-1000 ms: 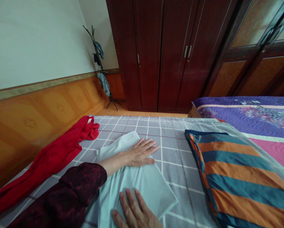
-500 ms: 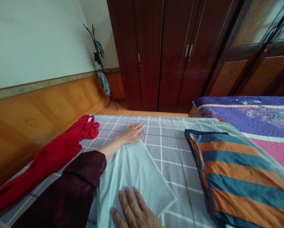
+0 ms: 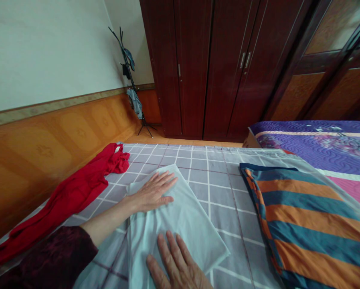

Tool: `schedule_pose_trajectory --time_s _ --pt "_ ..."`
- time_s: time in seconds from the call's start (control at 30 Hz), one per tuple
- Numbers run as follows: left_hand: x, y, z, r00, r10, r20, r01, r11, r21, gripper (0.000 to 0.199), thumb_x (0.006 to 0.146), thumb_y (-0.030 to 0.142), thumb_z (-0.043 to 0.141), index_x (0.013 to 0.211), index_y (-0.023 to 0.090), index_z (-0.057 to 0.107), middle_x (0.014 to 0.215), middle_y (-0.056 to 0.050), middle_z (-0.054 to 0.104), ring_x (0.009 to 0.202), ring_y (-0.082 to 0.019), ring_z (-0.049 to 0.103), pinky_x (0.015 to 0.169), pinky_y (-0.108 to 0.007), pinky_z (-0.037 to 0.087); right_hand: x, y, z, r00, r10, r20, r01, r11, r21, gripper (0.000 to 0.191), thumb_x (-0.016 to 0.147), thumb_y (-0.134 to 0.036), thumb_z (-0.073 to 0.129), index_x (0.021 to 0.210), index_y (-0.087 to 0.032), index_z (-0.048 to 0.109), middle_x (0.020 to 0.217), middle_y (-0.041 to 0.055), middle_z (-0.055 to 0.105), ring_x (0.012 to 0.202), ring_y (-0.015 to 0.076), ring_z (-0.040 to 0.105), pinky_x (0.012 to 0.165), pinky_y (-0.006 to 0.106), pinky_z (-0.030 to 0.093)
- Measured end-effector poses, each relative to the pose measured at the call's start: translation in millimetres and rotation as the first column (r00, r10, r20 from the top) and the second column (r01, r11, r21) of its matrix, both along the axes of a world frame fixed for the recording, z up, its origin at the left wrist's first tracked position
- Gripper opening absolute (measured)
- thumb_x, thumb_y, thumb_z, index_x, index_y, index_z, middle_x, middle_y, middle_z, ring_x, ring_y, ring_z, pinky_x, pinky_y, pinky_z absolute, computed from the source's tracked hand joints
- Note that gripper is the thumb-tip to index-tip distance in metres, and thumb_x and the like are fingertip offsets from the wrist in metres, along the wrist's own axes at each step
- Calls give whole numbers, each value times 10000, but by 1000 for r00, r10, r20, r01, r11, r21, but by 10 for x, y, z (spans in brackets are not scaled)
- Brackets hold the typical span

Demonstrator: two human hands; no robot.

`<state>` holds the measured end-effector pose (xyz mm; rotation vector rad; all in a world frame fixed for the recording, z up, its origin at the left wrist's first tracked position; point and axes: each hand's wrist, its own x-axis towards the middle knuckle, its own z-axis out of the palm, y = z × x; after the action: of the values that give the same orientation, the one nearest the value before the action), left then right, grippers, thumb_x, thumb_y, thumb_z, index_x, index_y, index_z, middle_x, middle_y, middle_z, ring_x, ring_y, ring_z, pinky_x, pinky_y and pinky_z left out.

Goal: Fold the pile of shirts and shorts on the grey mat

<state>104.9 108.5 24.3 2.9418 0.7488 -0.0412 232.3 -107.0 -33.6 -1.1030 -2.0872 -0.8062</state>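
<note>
A pale mint-white folded cloth lies on the grey checked bedsheet, with soft creases on its left side. My left hand rests flat on its far part, fingers stretched out and slightly spread. Nearer to me, my right hand lies palm down on the same cloth, fingers apart, its wrist cut off by the bottom edge. What kind of garment the cloth is cannot be made out. Neither hand grips anything.
A crumpled red garment stretches along the left side. On the right lies a folded orange and teal striped garment. Beyond are a purple quilted bed, a dark red wardrobe and a black coat stand.
My left hand has drawn back toward me from the cloth's far edge onto its surface. My right hand stays on the cloth. The view has shifted slightly left.
</note>
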Motion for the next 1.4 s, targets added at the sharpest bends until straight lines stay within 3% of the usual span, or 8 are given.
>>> schedule_pose_trajectory --time_s 0.17,0.3,0.37,0.57,1.0,1.1,1.27,1.4 --pt "-28 -342 27 998 65 -8 -65 998 -3 646 950 555 318 1497 232 197 1560 -86 192 1444 -261 92 1164 -480 99 43 -18 14 995 19 99 -12 997 -70 379 941 -245 447 1306 -163 508 1170 112 658 1060 235 633 1020 389 418" --pt "-68 -548 18 994 -112 -9 110 985 -129 669 936 573 349 1504 288 138 1576 -55 112 1445 -252 92 1171 -450 108 51 -22 -27 995 9 99 -2 997 -76 394 939 -219 440 1321 -146 500 1183 130 649 1071 240 625 1002 387 426" --pt "-128 -541 -8 996 -84 -13 82 989 -119 683 928 590 348 1503 283 144 1576 -58 106 1445 -257 81 1171 -461 98 53 -21 -31 993 10 115 -1 997 -76 397 934 -200 438 1322 -146 503 1179 129 651 1063 238 627 975 378 443" --pt "-328 -284 -80 969 241 -54 -240 970 32 696 937 603 278 1492 189 209 1562 -106 161 1444 -264 90 1150 -522 116 63 -23 28 988 31 150 -18 996 -86 370 935 -197 427 1286 -150 535 1168 124 654 1036 259 636 904 394 476" --pt "-752 -365 -225 954 290 74 -295 954 58 576 970 480 305 1493 254 214 1552 -58 235 1434 -260 146 1151 -490 188 66 -56 -5 988 86 126 -66 986 -152 415 947 -226 424 1346 -122 464 1249 176 595 1112 277 596 942 433 465" --pt "-749 -548 -173 946 312 88 -319 945 72 630 961 497 335 1501 213 179 1564 -96 178 1438 -288 110 1149 -523 171 57 -56 22 987 79 143 -57 987 -147 406 952 -246 407 1331 -119 482 1222 164 615 1088 278 610 919 420 481" --pt "-677 -1021 -84 999 47 14 -47 999 -21 693 950 508 379 1509 289 34 1578 -42 97 1442 -274 105 1166 -516 132 50 -48 22 992 62 106 -51 993 -110 393 945 -251 426 1309 -127 502 1223 156 615 1096 280 605 934 417 469" --pt "-713 -1264 -33 994 108 13 -107 994 -20 698 972 387 377 1504 261 -57 1578 -61 52 1440 -281 98 1160 -515 178 54 -47 50 991 65 116 -53 993 -108 403 945 -271 423 1314 -127 502 1194 143 636 1091 283 610 886 399 508"
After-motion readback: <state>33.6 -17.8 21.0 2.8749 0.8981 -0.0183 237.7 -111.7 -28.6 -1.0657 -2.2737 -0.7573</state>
